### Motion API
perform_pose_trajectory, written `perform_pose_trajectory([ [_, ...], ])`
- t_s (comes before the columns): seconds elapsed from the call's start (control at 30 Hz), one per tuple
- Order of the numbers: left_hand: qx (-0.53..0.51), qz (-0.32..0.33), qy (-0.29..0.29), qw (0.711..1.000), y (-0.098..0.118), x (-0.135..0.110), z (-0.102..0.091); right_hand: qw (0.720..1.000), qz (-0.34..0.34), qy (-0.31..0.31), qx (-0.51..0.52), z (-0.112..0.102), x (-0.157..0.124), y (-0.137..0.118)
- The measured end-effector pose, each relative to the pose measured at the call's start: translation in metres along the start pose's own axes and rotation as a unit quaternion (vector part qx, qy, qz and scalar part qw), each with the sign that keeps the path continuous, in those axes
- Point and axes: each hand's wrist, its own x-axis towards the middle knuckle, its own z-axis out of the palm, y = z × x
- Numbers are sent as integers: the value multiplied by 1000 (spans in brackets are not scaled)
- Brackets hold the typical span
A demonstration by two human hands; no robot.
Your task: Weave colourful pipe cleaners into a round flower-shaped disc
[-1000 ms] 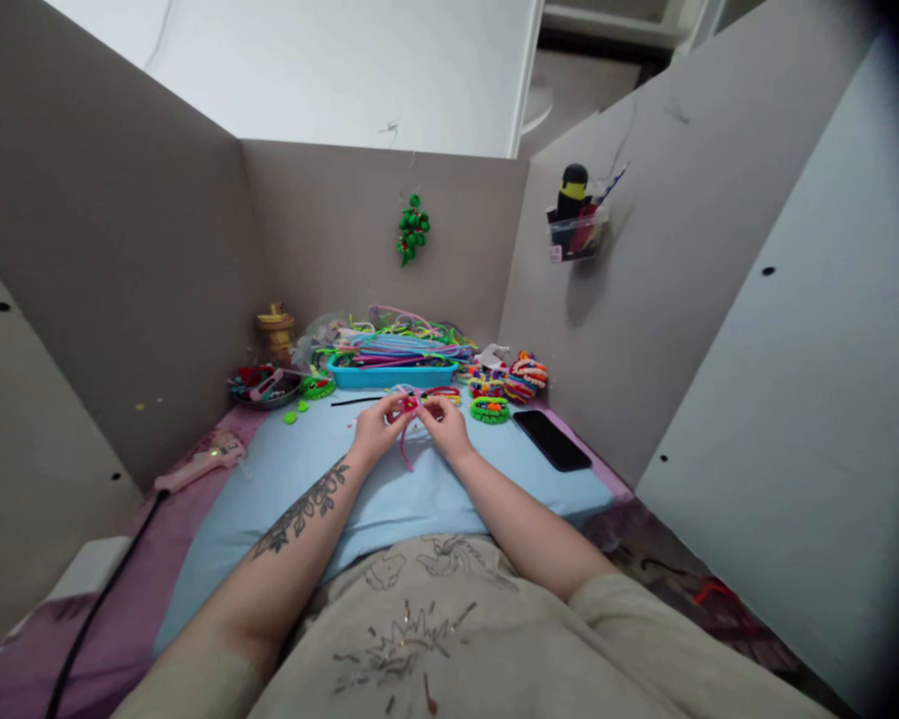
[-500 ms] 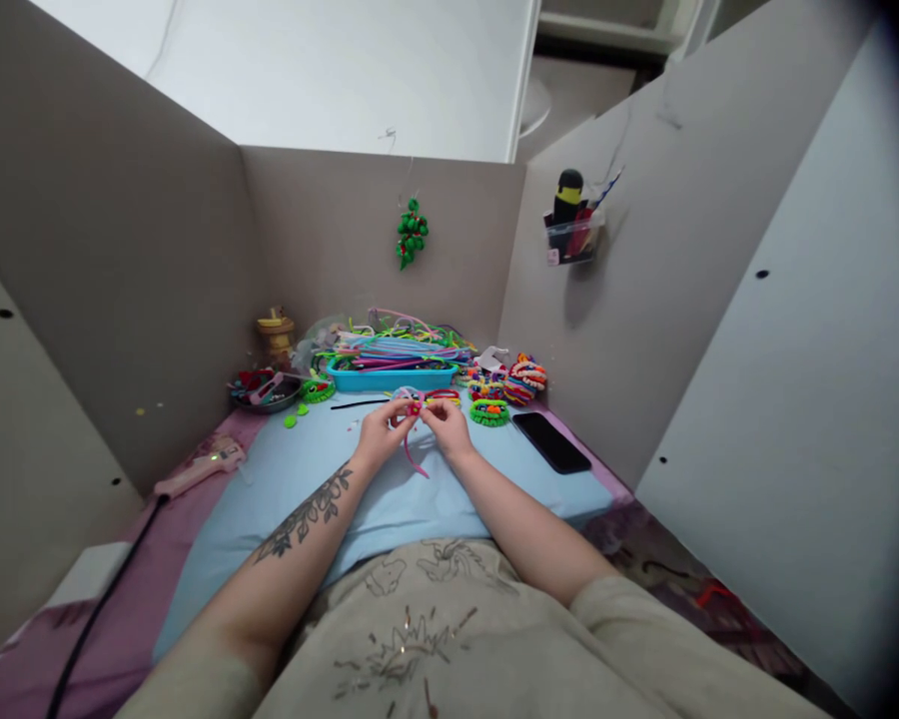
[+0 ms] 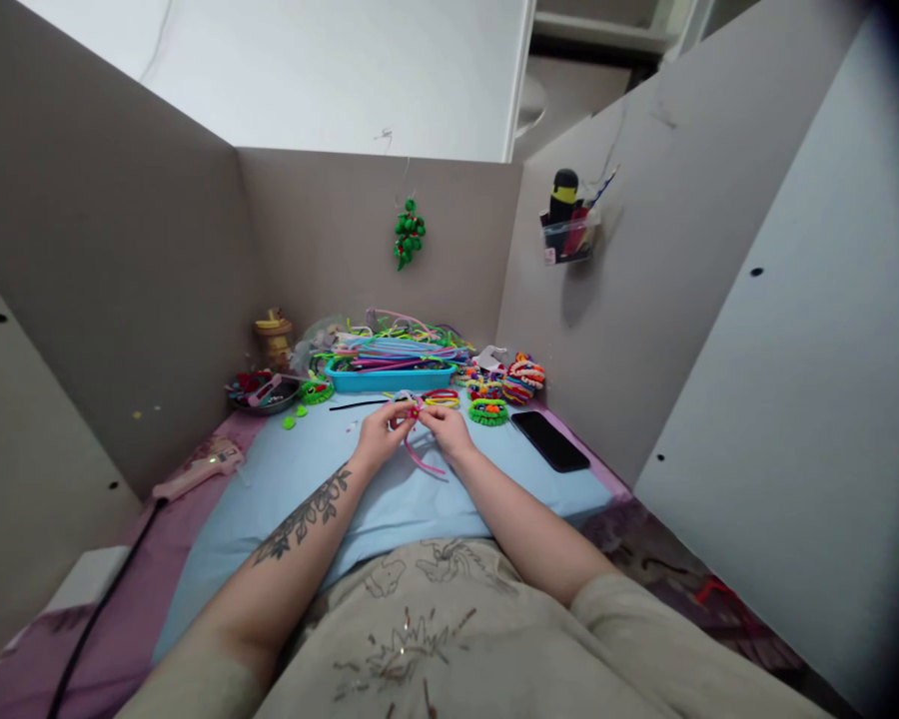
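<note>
A pink pipe cleaner point(image 3: 423, 463) is pinched between my two hands over the light blue cloth. Its lower end hangs free and curves to the right, and a small bright pink-red knot or bead shows at the fingertips. My left hand point(image 3: 381, 431) is closed on it from the left. From the right, my right hand point(image 3: 447, 427) has its fingers closed at the same spot. Just behind the hands lie red and yellow pipe cleaner loops point(image 3: 442, 397) and a black pipe cleaner point(image 3: 357, 404). Fine detail at the fingertips is too small to make out.
A blue tray point(image 3: 390, 380) heaped with coloured pipe cleaners stands at the back. Fuzzy woven pieces point(image 3: 488, 411) and a black phone point(image 3: 549, 441) lie to the right. On the left are a pink glue gun point(image 3: 201, 471) with a cord and a dark bowl point(image 3: 264, 397). Panels enclose the table.
The hanging end of the pink pipe cleaner has swung to the right. Both hands stay together in nearly the same place, and the view has shifted slightly.
</note>
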Motion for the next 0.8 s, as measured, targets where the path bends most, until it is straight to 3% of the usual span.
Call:
perform_pose_trajectory([
  [0.23, 41, 11, -1, 999, -3, 0, -1, 999, 17, -36, 1, -1, 1, 4],
  [0.47, 82, 9, 0, 997, -4, -2, -1, 998, -18, -26, -49, 0, 3, 14],
  [0.8, -6, -60, 3, 998, -5, 0, 2, 982, -97, -41, -158, -2, 4, 12],
])
